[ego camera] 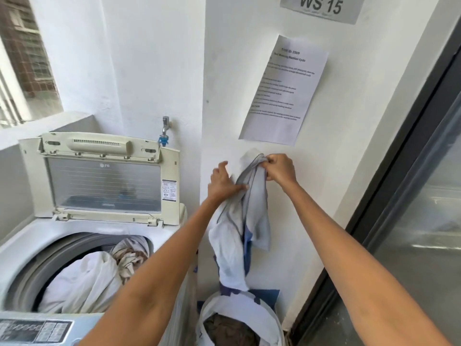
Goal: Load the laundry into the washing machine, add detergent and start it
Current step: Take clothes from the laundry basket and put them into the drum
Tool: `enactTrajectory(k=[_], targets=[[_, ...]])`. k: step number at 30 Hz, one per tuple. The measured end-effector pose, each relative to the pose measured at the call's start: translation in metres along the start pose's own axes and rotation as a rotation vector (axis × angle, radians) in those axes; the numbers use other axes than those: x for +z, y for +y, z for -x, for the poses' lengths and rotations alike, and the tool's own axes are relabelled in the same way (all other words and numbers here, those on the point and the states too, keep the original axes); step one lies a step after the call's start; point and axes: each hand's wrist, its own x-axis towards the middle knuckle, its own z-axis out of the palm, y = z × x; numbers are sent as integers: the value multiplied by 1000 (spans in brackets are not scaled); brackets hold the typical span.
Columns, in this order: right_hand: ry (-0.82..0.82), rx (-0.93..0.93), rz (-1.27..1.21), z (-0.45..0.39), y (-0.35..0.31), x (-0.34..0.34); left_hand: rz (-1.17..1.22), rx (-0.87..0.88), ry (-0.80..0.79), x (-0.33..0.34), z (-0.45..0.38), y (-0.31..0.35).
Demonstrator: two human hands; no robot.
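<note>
Nearest, at the lower left edge, sits the washing machine's control panel (pixel 35 329), grey with rows of buttons. Beside it at the lower centre stands a white laundry basket (pixel 275 320) with dark brown cloth inside and a white-and-blue piece draped over its rim.

Behind the panel the washing machine (pixel 15 248) is a top loader with its tub open. White laundry (pixel 82 280) fills the tub, with a beige striped piece (pixel 129 255) bunched on top at the right.

Both forearms reach forward above the basket. The right hand (pixel 280 169) is clamped on the top of a pale grey-and-white garment (pixel 239 221), fingers curled round the bunched fabric. The left hand (pixel 223 181) lies against the garment's left side lower down, thumb across the cloth, the other fingers spread. The garment hangs down against the wall, its lower end reaching the basket's contents.

Further back the machine's lid (pixel 104 181) stands upright, clear panel facing forward. A tap (pixel 165 131) with a blue fitting projects from the wall behind it. A printed sheet (pixel 284 93) is stuck to the wall above the hands, and a sign (pixel 320 7) reading "WS 15" is higher still. A dark-framed glass door (pixel 424 196) runs along the right.
</note>
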Motion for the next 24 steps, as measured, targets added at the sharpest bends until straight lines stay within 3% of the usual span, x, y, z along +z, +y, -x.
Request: enactTrajectory(k=[3, 5, 7, 11, 14, 18, 24], targets=[[83, -19, -152, -19, -14, 4, -95, -157, -262, 7, 19, -41], [86, -19, -159, -20, -26, 2, -160, -174, -254, 0, 27, -50], [99, -33, -76, -12, -37, -2, -163, -153, -99, -23, 23, -45], [69, -94, -22, 4, -65, 13, 166, -83, 193, -93, -1, -19], [-1, -141, -211, 8, -114, 40, 254, 103, 350, -145, 4, 4], [-148, -106, -613, 15, -197, 64, 291, 180, 700, -222, 13, 4], [-199, -132, -943, 25, -283, 114, 279, 175, 828, -325, 34, -16]])
